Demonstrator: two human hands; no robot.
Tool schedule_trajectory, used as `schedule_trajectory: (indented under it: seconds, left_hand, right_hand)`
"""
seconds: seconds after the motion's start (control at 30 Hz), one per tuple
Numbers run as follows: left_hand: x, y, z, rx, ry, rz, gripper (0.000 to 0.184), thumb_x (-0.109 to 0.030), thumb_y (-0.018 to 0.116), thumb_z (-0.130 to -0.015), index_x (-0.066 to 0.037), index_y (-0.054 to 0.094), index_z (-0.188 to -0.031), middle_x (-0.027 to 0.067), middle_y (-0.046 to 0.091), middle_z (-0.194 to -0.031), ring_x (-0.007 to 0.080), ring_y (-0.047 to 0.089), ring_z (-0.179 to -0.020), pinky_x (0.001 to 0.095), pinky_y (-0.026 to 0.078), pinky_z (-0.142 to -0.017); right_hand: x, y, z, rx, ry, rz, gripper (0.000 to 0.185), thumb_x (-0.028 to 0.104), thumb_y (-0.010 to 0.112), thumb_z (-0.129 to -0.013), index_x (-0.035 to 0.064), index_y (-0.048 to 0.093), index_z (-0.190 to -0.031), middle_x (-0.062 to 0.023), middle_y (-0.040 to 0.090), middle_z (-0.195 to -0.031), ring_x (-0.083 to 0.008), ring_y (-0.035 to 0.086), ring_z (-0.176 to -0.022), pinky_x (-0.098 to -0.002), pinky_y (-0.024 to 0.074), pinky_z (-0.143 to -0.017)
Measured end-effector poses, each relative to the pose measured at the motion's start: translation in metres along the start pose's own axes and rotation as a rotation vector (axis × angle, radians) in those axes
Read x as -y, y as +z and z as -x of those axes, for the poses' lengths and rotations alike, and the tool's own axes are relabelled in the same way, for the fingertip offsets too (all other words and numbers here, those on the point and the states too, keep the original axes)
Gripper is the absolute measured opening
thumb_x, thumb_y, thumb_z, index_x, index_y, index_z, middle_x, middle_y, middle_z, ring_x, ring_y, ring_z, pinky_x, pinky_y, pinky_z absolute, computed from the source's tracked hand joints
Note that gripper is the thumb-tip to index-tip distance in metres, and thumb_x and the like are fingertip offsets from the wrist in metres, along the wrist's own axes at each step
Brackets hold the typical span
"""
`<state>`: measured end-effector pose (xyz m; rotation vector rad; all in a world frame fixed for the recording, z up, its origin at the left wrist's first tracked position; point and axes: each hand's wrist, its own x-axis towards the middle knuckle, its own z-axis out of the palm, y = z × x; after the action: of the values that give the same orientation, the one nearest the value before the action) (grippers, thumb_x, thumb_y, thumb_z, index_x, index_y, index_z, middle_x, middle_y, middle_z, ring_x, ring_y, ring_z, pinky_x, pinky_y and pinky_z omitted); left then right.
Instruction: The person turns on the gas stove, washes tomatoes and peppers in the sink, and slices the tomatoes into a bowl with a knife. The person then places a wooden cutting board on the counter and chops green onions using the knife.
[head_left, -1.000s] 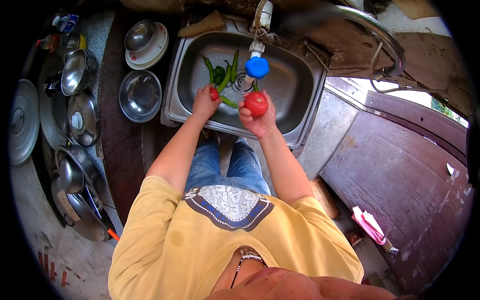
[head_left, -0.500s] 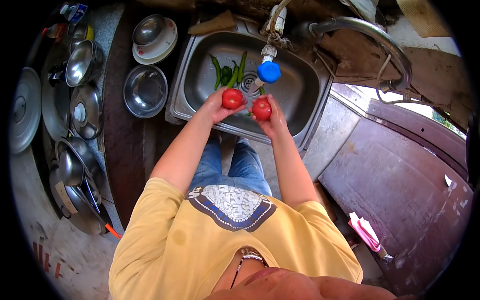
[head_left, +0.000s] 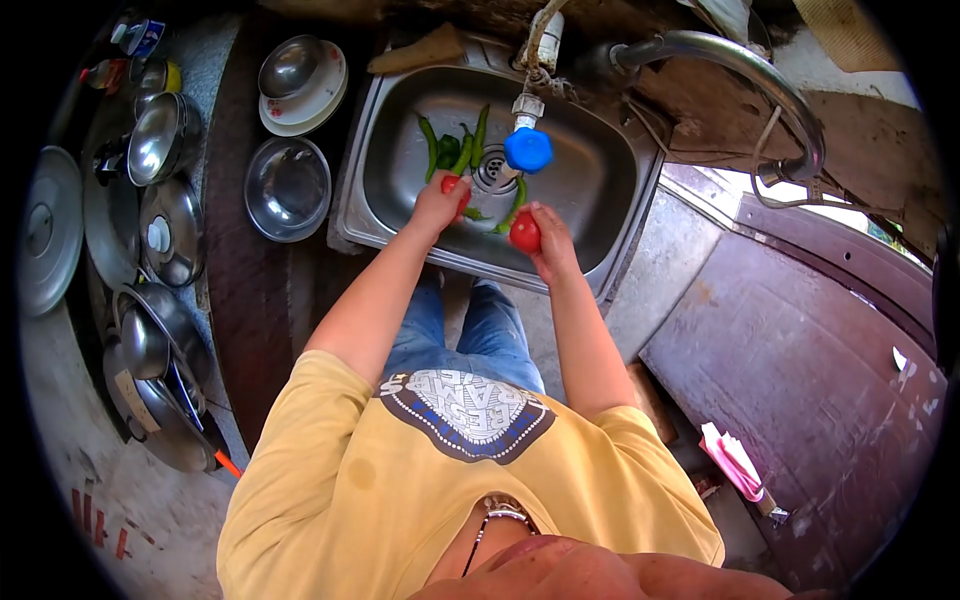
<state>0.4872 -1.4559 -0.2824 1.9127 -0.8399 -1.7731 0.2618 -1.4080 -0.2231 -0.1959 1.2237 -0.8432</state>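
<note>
Sink (head_left: 590,190) holds peppers (head_left: 479,140); hands (head_left: 434,208), tomatoes (head_left: 525,232).

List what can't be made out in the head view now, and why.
All in the head view:
Left-hand tomato: partly hidden by the left hand.
Right-hand tomato: far side hidden, partly by the right hand.
Low green pepper: one end hidden behind the left hand.
Drain: partly covered by the blue-handled tap.
Blue label: lettering too small.
</note>
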Motion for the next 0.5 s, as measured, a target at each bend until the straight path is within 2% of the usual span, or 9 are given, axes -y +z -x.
schedule_trajectory:
  seconds: [0.03,0.13,0.23,0.33,0.5]
  left_hand:
    - [0.019,-0.001,-0.015,-0.094,0.118,-0.151,0.040,-0.030,0.072,-0.088,-0.014,0.059,-0.122,0.0173,0.065,-0.111,0.0364,0.065,-0.099,0.0405,0.053,-0.089]
    - [0.033,-0.010,-0.025,-0.216,0.241,-0.469,0.048,-0.021,0.073,-0.084,-0.017,0.059,-0.129,0.0229,0.061,-0.121,0.0421,0.061,-0.110,0.0428,0.049,-0.097]
    - [0.041,-0.017,-0.030,-0.246,0.248,-0.564,0.058,-0.013,0.074,-0.079,-0.015,0.056,-0.134,0.0234,0.058,-0.126,0.0402,0.058,-0.117,0.0431,0.048,-0.099]
    - [0.041,-0.023,-0.024,-0.242,0.327,-0.456,0.065,-0.008,0.076,-0.075,-0.012,0.054,-0.136,0.0227,0.059,-0.126,0.0379,0.059,-0.116,0.0421,0.048,-0.099]
    - [0.024,-0.022,-0.003,-0.115,0.199,-0.204,0.063,-0.013,0.077,-0.075,-0.008,0.054,-0.134,0.0212,0.063,-0.123,0.0360,0.062,-0.112,0.0407,0.050,-0.097]
  right_hand:
    - [-0.001,-0.002,0.000,-0.016,0.000,-0.003,0.024,0.026,0.055,-0.102,0.0047,0.057,-0.112,-0.0112,0.062,-0.105,-0.0241,0.064,-0.095,-0.0422,0.0602,-0.077]
    - [-0.007,-0.009,-0.001,-0.052,0.002,-0.049,0.023,0.025,0.055,-0.102,0.0052,0.057,-0.113,-0.0109,0.061,-0.106,-0.0238,0.063,-0.097,-0.0423,0.0600,-0.078]
    - [-0.005,-0.009,0.005,-0.066,0.014,-0.082,0.022,0.024,0.056,-0.101,0.0058,0.057,-0.114,-0.0104,0.060,-0.108,-0.0235,0.062,-0.100,-0.0428,0.0595,-0.080]
    - [-0.006,-0.011,0.007,-0.045,0.016,-0.069,0.022,0.023,0.056,-0.101,0.0062,0.057,-0.115,-0.0101,0.060,-0.110,-0.0233,0.061,-0.102,-0.0434,0.0589,-0.082]
    - [-0.008,-0.016,0.006,-0.020,0.020,-0.033,0.022,0.021,0.057,-0.100,0.0064,0.057,-0.116,-0.0099,0.060,-0.108,-0.0236,0.062,-0.100,-0.0430,0.0592,-0.080]
